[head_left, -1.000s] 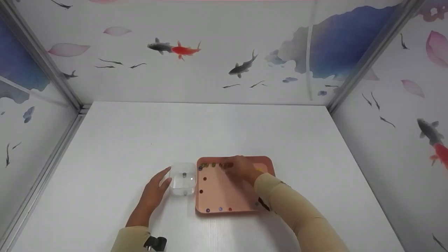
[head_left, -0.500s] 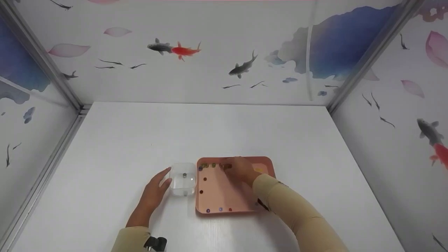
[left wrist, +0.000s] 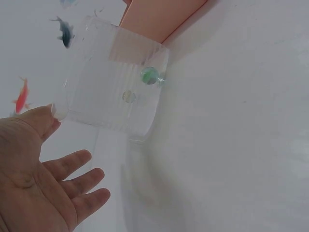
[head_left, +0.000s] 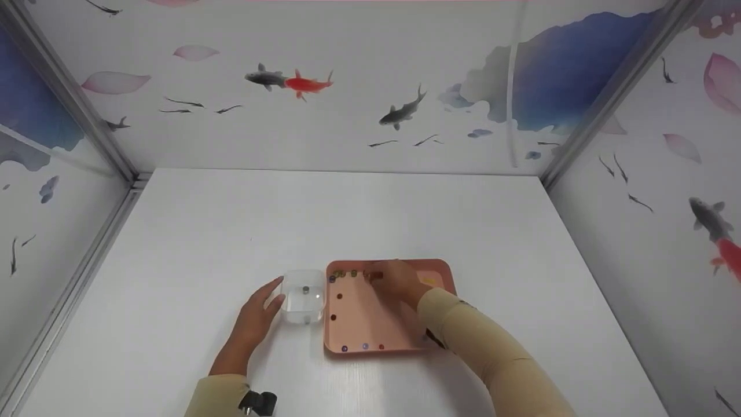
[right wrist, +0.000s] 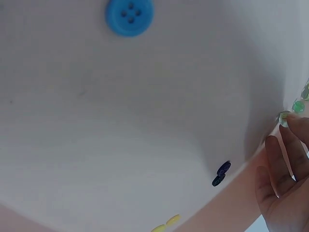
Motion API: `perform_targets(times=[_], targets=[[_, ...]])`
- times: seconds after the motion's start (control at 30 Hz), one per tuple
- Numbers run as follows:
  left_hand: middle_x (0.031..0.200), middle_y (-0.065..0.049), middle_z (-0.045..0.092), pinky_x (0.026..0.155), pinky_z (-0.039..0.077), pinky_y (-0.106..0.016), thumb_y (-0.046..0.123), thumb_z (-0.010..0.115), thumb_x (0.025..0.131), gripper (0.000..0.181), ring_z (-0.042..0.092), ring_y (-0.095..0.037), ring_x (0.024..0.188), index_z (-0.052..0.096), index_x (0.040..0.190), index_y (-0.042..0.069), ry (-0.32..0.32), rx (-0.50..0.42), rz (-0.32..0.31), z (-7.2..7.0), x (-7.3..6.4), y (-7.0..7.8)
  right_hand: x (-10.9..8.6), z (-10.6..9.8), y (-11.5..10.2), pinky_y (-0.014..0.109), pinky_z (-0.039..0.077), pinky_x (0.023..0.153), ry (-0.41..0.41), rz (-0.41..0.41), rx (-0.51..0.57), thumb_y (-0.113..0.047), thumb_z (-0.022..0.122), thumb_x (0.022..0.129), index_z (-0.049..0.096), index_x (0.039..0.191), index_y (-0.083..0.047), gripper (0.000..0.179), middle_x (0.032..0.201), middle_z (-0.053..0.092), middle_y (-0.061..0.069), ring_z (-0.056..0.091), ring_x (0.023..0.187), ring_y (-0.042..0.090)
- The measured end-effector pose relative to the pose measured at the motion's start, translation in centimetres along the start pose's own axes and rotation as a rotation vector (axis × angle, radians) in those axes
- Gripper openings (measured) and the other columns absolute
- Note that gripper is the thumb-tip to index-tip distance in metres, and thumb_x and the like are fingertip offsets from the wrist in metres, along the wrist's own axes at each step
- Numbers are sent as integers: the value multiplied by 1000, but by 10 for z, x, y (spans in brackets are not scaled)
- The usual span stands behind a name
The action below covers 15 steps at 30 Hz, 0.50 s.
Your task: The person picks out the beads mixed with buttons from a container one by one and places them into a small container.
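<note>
My left hand [head_left: 255, 315] stands at the left side of a clear plastic box [head_left: 294, 304], its fingers loosely spread. In the left wrist view the thumb touches the box's rim. A green-tinted glass marble [left wrist: 149, 75] and a paler marble [left wrist: 128, 96] show through the clear wall. My right hand [head_left: 399, 282] is low over the far edge of a pink tray [head_left: 370, 324]. Its thumb and index finger pinch a clear glass marble [right wrist: 284, 119], while the other fingers stay loosely bent. Beside it lies a green marble [right wrist: 299, 106] in the tray's back row.
Several marbles lie along the tray's edges, among them a dark one [head_left: 333, 317] at left and a red one [head_left: 381, 347] in front. The right wrist view shows a blue four-hole button [right wrist: 129, 14], dark buttons [right wrist: 223, 168] and yellow button-like discs [right wrist: 172, 219]. Patterned walls enclose the white table [head_left: 231, 214].
Almost nothing differs. My right forearm has shifted very slightly left since a second ago; the box, tray and left hand keep their places.
</note>
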<state>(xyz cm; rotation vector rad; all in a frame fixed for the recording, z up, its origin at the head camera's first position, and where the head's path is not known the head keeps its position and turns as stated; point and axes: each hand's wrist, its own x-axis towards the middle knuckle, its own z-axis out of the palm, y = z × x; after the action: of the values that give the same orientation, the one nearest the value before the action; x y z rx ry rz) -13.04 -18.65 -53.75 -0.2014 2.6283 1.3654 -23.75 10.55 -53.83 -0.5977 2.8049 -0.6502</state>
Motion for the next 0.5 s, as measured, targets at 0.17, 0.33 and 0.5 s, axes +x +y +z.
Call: perform_targets(times=[0.17, 0.33, 0.5], targets=[[155, -18, 30, 117, 20, -55, 27, 45, 104, 49, 23, -40, 143, 35, 150, 14, -1, -6, 1, 1, 0, 0, 0, -2, 0, 36, 55, 85, 1, -14, 30, -1, 62, 90, 74, 101, -16, 23, 100, 71, -3, 64, 95, 16], [155, -19, 29, 117, 20, -56, 27, 45, 104, 49, 22, -41, 143, 35, 150, 13, 3, -22, 4, 1, 1, 0, 0, -5, -2, 37, 55, 82, 15, 3, 20, -5, 63, 90, 75, 107, -15, 23, 100, 71, 0, 64, 90, 18], [155, -19, 29, 117, 19, -56, 27, 45, 104, 50, 22, -41, 143, 34, 151, 14, -2, -33, 1, 0, 0, -1, -1, -7, -2, 39, 55, 87, 11, 32, 36, -10, 65, 91, 74, 112, -16, 24, 106, 71, 2, 65, 97, 20]])
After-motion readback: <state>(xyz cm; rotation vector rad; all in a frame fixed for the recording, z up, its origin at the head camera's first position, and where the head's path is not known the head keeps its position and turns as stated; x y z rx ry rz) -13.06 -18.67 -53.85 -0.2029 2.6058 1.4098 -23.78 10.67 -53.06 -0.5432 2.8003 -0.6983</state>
